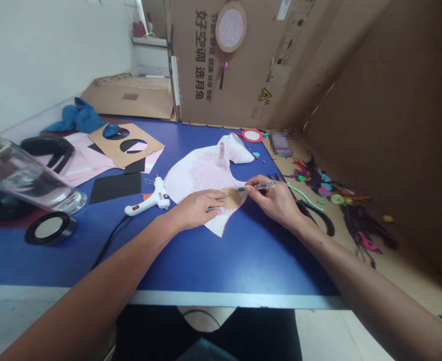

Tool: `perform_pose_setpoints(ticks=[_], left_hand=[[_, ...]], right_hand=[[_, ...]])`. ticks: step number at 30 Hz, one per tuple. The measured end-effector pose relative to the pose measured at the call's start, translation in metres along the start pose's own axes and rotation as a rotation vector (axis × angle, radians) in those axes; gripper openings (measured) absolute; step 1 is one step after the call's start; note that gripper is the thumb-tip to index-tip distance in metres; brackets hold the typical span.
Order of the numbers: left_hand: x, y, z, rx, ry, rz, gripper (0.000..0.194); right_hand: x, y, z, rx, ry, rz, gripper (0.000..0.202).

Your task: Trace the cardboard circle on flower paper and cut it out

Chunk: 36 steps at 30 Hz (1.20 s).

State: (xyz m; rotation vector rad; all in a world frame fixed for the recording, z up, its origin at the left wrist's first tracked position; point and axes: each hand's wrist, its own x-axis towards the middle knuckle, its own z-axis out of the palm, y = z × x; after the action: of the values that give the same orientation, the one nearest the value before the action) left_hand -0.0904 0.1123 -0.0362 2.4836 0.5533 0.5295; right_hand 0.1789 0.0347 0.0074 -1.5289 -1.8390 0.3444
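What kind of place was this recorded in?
Probably a craft corner or small workshop: a blue table holds a white glue gun and a brown sheet with round cut-outs, and colourful trimmings lie beside it.

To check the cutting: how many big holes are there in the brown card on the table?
2 in the card: the left hole, partly covered by blue cloth, and the right hole. No others show.

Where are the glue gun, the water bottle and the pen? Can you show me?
Glue gun [146, 204]: head view, on its white handle.
Water bottle [27, 173]: head view, on its clear side.
Pen [241, 189]: head view, on its green tip end.
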Motion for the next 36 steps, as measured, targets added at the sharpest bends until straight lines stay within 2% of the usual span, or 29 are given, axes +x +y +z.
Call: perform_pose_setpoints(ticks=[20,28,36], left_hand=[[0.001,0.004,-0.001,0.018,0.018,0.033,0.035],[0.002,0.005,-0.002,0.023,0.035,0.055,0.033],[0.002,0.006,-0.002,0.021,0.026,0.040,0.031]], right_hand=[[-0.018,-0.005,-0.007,0.018,0.011,-0.034,0.023],[-0.025,0.002,-0.004,0.028,0.036,-0.086,0.019],[-0.032,-0.004,-0.006,-0.025,0.028,-0.132,0.019]])
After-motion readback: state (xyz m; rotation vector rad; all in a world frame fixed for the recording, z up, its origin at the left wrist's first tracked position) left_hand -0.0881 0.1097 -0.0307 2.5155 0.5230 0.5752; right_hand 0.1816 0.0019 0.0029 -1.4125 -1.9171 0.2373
